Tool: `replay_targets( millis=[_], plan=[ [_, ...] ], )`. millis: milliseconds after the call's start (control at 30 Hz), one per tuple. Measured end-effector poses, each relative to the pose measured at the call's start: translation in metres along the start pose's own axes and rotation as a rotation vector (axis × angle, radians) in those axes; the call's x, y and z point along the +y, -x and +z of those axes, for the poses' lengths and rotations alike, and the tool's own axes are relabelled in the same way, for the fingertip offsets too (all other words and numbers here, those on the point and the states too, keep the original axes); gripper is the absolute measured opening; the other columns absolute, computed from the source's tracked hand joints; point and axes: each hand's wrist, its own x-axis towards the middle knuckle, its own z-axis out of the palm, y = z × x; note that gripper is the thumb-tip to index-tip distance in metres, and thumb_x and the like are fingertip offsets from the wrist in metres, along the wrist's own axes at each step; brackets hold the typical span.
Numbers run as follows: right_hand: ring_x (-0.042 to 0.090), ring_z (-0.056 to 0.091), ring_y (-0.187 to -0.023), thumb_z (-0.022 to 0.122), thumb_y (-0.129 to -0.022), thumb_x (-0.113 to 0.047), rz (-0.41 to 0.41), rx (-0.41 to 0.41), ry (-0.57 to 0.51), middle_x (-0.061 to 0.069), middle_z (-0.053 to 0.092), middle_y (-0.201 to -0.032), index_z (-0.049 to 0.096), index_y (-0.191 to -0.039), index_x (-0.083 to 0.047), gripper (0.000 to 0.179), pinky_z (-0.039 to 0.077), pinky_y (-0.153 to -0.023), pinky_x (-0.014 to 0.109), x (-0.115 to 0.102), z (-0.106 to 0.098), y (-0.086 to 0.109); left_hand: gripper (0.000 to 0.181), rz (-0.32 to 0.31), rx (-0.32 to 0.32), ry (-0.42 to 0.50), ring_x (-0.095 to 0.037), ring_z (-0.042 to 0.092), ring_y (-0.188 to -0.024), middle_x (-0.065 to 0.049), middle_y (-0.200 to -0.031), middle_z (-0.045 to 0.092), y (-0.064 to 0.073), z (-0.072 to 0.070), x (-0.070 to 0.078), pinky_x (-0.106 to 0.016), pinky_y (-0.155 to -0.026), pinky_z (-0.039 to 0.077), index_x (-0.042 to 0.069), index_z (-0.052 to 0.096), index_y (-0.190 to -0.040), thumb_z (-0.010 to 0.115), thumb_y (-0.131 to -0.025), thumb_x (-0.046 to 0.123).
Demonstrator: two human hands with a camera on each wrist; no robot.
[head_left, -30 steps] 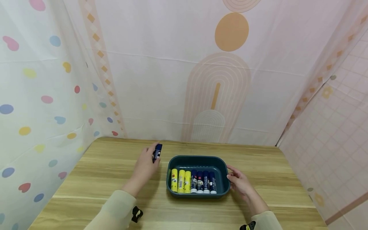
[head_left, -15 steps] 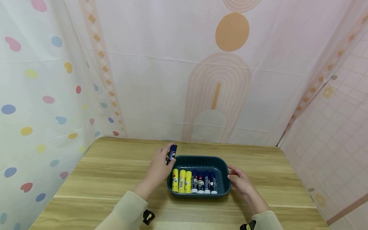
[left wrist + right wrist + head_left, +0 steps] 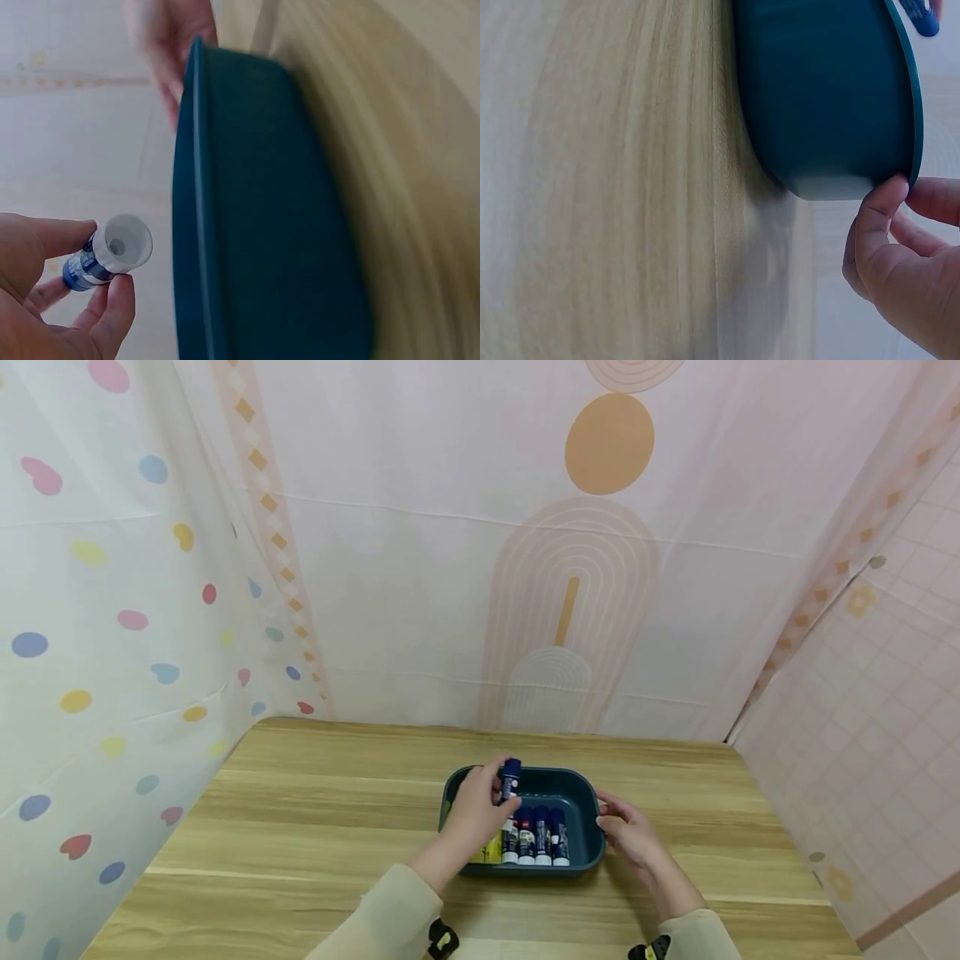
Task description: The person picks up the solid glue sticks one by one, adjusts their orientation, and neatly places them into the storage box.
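Note:
My left hand (image 3: 471, 814) holds a navy glue stick (image 3: 510, 779) over the left half of a dark teal bin (image 3: 579, 806). In the left wrist view the thumb and fingers pinch this glue stick (image 3: 112, 251), its hollow white base facing the camera, apart from the bin wall (image 3: 277, 210). A row of navy glue sticks (image 3: 542, 839) with white bases lies in the bin. Yellow glue sticks (image 3: 492, 850) beside them are mostly hidden by my left hand. At the bin's right end my right hand (image 3: 636, 842) pinches the rim, seen closely in the right wrist view (image 3: 911, 255).
The bin stands on a wood-grain table (image 3: 315, 810), near the middle. Behind the table's far edge hangs a pale patterned curtain (image 3: 420, 610). A dotted curtain (image 3: 112, 693) closes off the left, and a checked one (image 3: 885, 693) the right.
From left of the bin, my left hand has moved right with the navy glue stick and is now over the bin, covering most of the yellow sticks. My right hand stays at the rim.

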Motion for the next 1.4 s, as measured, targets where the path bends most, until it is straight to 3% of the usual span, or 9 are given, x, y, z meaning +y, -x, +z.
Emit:
replay_targets(
  millis=[267,433,533,733,967,1100,1300,1400],
  plan=[
    [0.014,0.048,-0.079,0.048,-0.090,0.006,0.012,-0.003,0.010,0.009,0.046,-0.104,0.043,-0.137,0.003,0.047,0.042,-0.062,0.022,0.001,0.000,-0.002,0.062,-0.111,-0.071,0.117,-0.013,0.049,-0.075,-0.004,-0.091,0.048,-0.003,0.046,0.014,-0.026,-0.065,0.046,0.015,0.044,-0.139,0.072,-0.084,0.017],
    [0.015,0.048,-0.081,0.049,-0.091,0.004,0.013,-0.011,0.022,0.011,0.046,-0.106,0.044,-0.137,0.003,0.046,0.043,-0.063,0.023,0.000,0.001,0.000,0.061,-0.163,-0.071,0.101,-0.016,0.049,-0.081,-0.005,-0.093,0.052,-0.005,0.067,0.022,-0.033,-0.073,0.050,0.016,0.045,-0.137,0.074,-0.082,0.019],
    [0.014,0.048,-0.082,0.049,-0.092,0.003,0.018,-0.017,0.024,0.010,0.046,-0.107,0.044,-0.138,0.003,0.046,0.043,-0.064,0.023,-0.001,0.001,0.001,0.061,-0.190,-0.065,0.089,-0.019,0.053,-0.089,-0.009,-0.103,0.056,-0.004,0.078,0.026,-0.040,-0.082,0.052,0.017,0.045,-0.136,0.074,-0.082,0.020],
    [0.012,0.047,-0.079,0.049,-0.091,0.003,0.017,-0.029,0.021,0.009,0.045,-0.106,0.042,-0.138,0.004,0.047,0.044,-0.063,0.022,-0.003,0.000,0.002,0.061,-0.178,-0.037,0.077,-0.030,0.056,-0.111,-0.018,-0.124,0.053,-0.003,0.096,0.032,-0.051,-0.091,0.049,0.015,0.044,-0.135,0.074,-0.082,0.018],
    [0.010,0.047,-0.079,0.049,-0.091,0.004,0.014,-0.035,0.017,0.009,0.045,-0.106,0.042,-0.138,0.005,0.048,0.044,-0.064,0.021,-0.004,0.000,0.002,0.062,-0.176,-0.035,0.067,-0.033,0.055,-0.115,-0.019,-0.129,0.050,-0.001,0.109,0.037,-0.053,-0.090,0.049,0.016,0.043,-0.136,0.073,-0.082,0.015],
    [0.010,0.047,-0.079,0.049,-0.091,0.004,0.015,-0.029,0.016,0.010,0.045,-0.106,0.042,-0.138,0.004,0.047,0.044,-0.063,0.020,-0.003,-0.001,0.002,0.061,-0.162,-0.032,-0.011,-0.032,0.058,-0.112,-0.018,-0.126,0.053,-0.001,0.114,0.037,-0.051,-0.087,0.051,0.017,0.045,-0.134,0.075,-0.081,0.017],
    [0.011,0.048,-0.080,0.050,-0.091,0.005,0.006,-0.030,0.008,0.010,0.046,-0.106,0.042,-0.138,0.005,0.048,0.045,-0.062,0.020,-0.004,0.000,0.003,0.061,-0.121,-0.001,-0.294,-0.027,0.056,-0.102,-0.011,-0.114,0.064,-0.005,0.119,0.037,-0.046,-0.082,0.052,0.018,0.052,-0.126,0.081,-0.074,0.028],
    [0.012,0.049,-0.081,0.049,-0.091,0.005,-0.001,-0.040,0.000,0.011,0.045,-0.108,0.041,-0.138,0.005,0.048,0.046,-0.063,0.020,-0.004,0.000,0.003,0.060,-0.111,-0.001,-0.375,-0.027,0.052,-0.105,-0.011,-0.117,0.061,-0.007,0.120,0.037,-0.045,-0.085,0.052,0.016,0.055,-0.125,0.081,-0.073,0.031]
  ],
)
